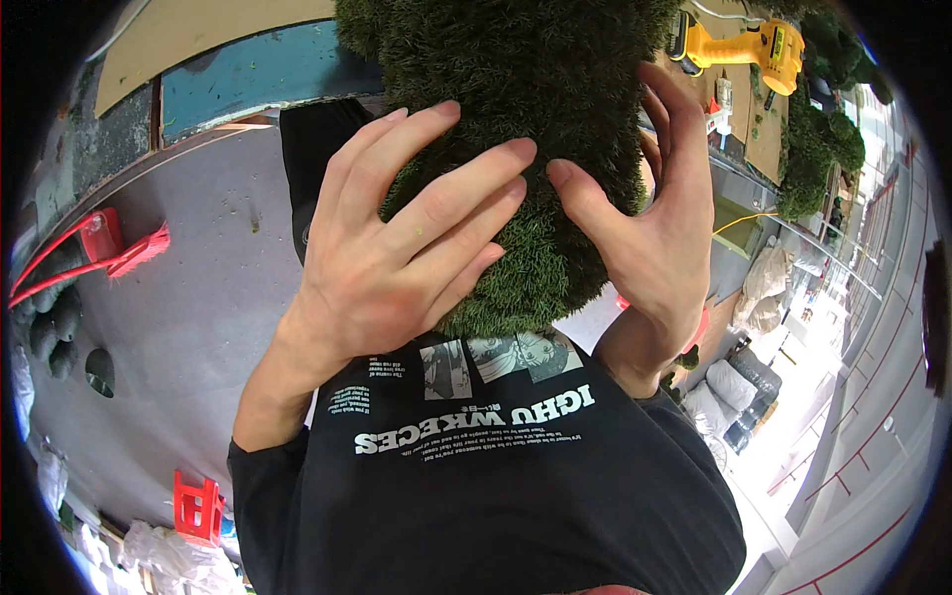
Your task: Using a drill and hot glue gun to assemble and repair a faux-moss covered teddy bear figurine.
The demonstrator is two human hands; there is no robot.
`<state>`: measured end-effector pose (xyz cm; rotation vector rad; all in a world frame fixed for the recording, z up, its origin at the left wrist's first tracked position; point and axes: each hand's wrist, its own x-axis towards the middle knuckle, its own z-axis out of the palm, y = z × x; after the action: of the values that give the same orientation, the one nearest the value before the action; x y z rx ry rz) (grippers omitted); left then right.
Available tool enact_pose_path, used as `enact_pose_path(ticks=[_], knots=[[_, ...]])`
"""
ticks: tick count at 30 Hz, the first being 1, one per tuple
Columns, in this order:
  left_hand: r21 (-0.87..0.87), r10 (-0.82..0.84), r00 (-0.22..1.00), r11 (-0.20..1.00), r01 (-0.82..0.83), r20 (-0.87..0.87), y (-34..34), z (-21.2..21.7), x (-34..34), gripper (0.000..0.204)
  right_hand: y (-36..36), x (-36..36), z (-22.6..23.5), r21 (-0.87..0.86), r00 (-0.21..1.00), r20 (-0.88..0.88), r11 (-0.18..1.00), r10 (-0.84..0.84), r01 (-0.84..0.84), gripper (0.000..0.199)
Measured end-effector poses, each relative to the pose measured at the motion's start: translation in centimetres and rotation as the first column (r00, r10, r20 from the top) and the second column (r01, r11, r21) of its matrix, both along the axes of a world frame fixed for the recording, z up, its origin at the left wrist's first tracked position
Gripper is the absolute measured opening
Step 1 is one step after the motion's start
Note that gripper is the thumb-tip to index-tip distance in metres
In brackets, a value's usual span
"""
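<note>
A thick, dark green piece of artificial-looking foliage (526, 79) fills the upper middle, its lower end close to my black shirt. Across its left part lies my left hand (382, 233), open, the fingers spread and their tips on the green tufts. My right hand (659, 233) cups the right side: the thumb rests on the front while the other fingers curl round the edge, partly hidden there. The foliage's underside is out of sight.
A yellow-and-black cordless power tool (744, 52) lies on the bench at upper right, near more green clumps (828, 149). On the grey floor at left are a red dustpan (99, 236) and brush (142, 253). A red stool (198, 508) stands at lower left.
</note>
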<state>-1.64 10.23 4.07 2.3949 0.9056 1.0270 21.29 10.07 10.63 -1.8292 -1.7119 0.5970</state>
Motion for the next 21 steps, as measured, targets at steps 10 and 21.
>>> enact_pose_path(ticks=[10,21], knots=[[-0.066,0.018,0.998,0.998,-0.014,0.06,-1.0,-0.1,0.3,0.037,0.1,-0.3,0.6,-0.051,0.999,0.04,0.999,0.004,-0.002,0.088],[-0.436,0.436,0.788,0.868,-0.24,0.435,-1.0,-0.2,4.4,0.033,2.1,-0.9,3.2,0.053,0.826,0.341,0.868,0.448,-0.493,0.021]])
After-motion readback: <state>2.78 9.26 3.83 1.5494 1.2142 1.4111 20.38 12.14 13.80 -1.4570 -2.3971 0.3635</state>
